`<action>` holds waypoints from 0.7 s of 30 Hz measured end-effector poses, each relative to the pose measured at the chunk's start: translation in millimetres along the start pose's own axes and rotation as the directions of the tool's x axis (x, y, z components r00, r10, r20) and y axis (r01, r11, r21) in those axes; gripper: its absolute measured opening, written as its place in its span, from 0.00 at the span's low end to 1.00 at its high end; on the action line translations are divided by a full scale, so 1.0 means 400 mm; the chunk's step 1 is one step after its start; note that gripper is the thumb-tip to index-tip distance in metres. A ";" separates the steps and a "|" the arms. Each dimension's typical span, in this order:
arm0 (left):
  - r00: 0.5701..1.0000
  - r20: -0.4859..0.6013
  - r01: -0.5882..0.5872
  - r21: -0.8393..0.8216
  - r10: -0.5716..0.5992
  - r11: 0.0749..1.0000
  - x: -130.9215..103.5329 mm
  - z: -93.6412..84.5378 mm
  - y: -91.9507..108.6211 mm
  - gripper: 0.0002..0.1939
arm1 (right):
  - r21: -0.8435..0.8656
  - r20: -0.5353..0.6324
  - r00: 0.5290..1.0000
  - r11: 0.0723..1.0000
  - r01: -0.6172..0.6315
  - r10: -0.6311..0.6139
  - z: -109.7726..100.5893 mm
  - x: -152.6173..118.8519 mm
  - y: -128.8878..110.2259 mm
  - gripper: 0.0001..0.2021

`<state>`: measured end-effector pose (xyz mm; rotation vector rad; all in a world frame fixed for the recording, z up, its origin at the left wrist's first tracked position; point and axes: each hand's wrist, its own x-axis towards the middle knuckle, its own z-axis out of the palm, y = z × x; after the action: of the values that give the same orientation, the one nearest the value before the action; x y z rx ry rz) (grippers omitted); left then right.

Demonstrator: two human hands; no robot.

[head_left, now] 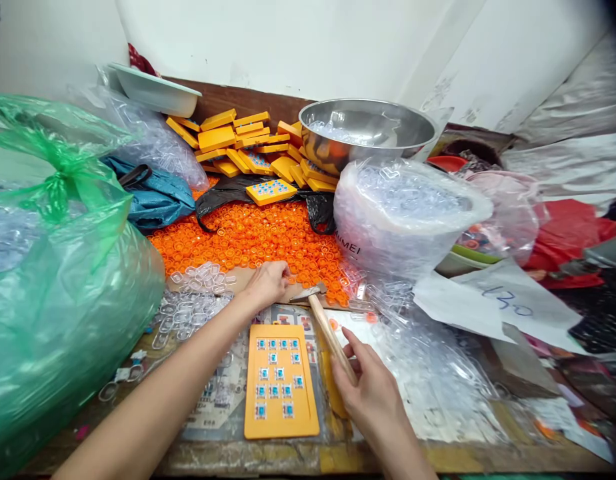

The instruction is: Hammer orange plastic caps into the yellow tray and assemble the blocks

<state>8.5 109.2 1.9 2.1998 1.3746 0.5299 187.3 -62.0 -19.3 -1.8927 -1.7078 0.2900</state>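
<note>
My right hand [369,393] grips the wooden handle of a small hammer [333,333], whose metal head points away from me. My left hand [269,283] is at the near edge of a heap of orange plastic rings [248,233]. Its fingers are curled together, and whatever they pinch is hidden. Between my forearms a flat yellow plastic panel [279,427] lies on the worktop, with several small clear squares with blue centres [279,373] set in rows on it. Clear plastic oval loops [188,317] lie scattered left of my left wrist.
A green plastic bag [98,300] bulges at the left. Yellow panels [218,138] are stacked behind the rings, beside a steel bowl [368,153]. A white bag of clear parts [388,233] stands at the right, near paper marked with numbers [508,300].
</note>
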 end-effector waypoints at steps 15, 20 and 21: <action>0.983 -0.111 -0.164 -0.136 0.149 0.977 -0.310 -0.046 0.019 0.16 | 0.118 0.005 0.989 0.982 0.146 -0.148 -0.067 -0.146 -0.009 0.18; 0.975 -0.173 -0.166 -0.143 0.140 0.976 -0.353 -0.014 -0.005 0.19 | 0.186 0.040 0.945 0.931 0.313 -0.325 -0.035 -0.145 -0.064 0.27; 0.971 -0.189 -0.171 -0.137 0.143 0.976 -0.352 -0.007 -0.007 0.20 | 0.203 0.058 0.940 0.926 0.320 -0.337 -0.030 -0.144 -0.072 0.28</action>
<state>-54.1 -16.7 -6.9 2.1898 1.2064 0.8794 159.9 -120.0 -5.8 -1.4460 -1.9481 0.3968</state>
